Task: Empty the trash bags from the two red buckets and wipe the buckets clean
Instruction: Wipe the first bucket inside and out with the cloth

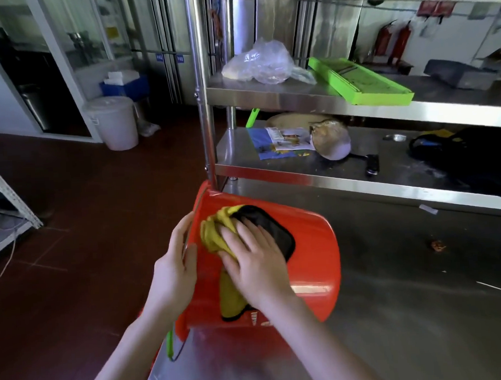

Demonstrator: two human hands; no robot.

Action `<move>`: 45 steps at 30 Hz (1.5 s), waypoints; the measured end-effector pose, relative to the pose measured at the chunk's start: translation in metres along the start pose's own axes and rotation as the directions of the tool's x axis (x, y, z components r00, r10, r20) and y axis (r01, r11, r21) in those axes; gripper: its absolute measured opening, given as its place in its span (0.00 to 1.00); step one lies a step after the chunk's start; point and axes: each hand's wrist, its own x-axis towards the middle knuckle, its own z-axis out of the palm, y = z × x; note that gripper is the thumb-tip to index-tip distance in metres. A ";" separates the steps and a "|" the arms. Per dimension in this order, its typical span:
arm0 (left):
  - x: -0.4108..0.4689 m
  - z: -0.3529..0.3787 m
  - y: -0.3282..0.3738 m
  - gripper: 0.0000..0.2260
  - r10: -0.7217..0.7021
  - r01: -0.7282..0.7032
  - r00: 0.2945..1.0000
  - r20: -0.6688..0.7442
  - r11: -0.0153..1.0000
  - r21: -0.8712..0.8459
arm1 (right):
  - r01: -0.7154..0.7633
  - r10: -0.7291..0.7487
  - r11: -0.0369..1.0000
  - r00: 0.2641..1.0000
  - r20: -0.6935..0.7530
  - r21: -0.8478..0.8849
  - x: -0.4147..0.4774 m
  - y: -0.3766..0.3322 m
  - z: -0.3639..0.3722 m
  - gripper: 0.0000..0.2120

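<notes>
Head view. A red bucket (314,262) lies on its side at the near left corner of a steel table (394,298), its mouth turned left past the table edge. A wire handle with a green grip (170,343) hangs below the rim.

The left hand (174,263) is on the rim at the bucket's left. Its fingers curl over the edge, the thumb lies on the outer wall, and it grips the bucket.

The right hand (256,259) lies on top of the bucket's upturned wall, fingers straight and spread wide. Its palm presses a yellow and black cloth (213,232) flat against the plastic. The cloth sits between hand and bucket. Its black side shows beyond the fingertips, and a yellow fold trails toward the wrist.

Behind the bucket a steel rack (296,97) stands on the table, one post just touching the bucket's far rim.

- **Upper shelf of the rack:** a crumpled clear plastic bag (263,61) with a green tray (359,82) beside it.
- **Lower shelf:** a printed leaflet (281,141) and an upturned bowl (331,142).

Well left of the bucket, on the dark red floor, stands a white lidded tub (115,121), with a blue box (125,86) behind it.
</notes>
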 end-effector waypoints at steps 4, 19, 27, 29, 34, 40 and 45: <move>-0.027 0.013 -0.020 0.23 0.053 -0.053 0.999 0.002 0.998 -0.043 | -0.344 0.339 0.938 0.937 -0.085 -0.045 -0.015 0.086 -0.026 0.22; 0.012 -0.028 -0.006 0.32 -0.107 0.109 0.988 0.113 0.994 -0.007 | -0.164 0.164 0.986 0.979 -0.121 0.008 0.028 -0.033 0.013 0.21; 0.073 0.021 0.009 0.23 -0.221 0.222 0.975 -0.035 0.940 0.259 | 0.017 -0.022 0.997 0.998 -0.067 -0.077 -0.019 0.002 0.024 0.24; 0.051 0.023 0.002 0.20 -0.160 0.172 0.985 -0.069 0.962 0.213 | -0.072 0.063 0.993 0.993 -0.098 -0.096 -0.021 0.039 0.012 0.24; 0.011 0.029 -0.006 0.19 -0.154 0.161 0.982 -0.111 0.985 0.057 | -0.635 0.639 0.768 0.768 -0.035 0.081 0.015 0.122 -0.026 0.24; 0.014 0.029 -0.009 0.20 -0.114 0.120 0.985 -0.127 0.992 0.045 | -0.262 0.259 0.965 0.964 0.065 0.032 0.070 0.026 0.001 0.20; 0.005 0.032 -0.018 0.19 -0.072 0.076 0.981 -0.181 0.997 0.016 | 0.023 -0.027 0.997 0.998 0.054 0.071 0.042 -0.006 0.004 0.22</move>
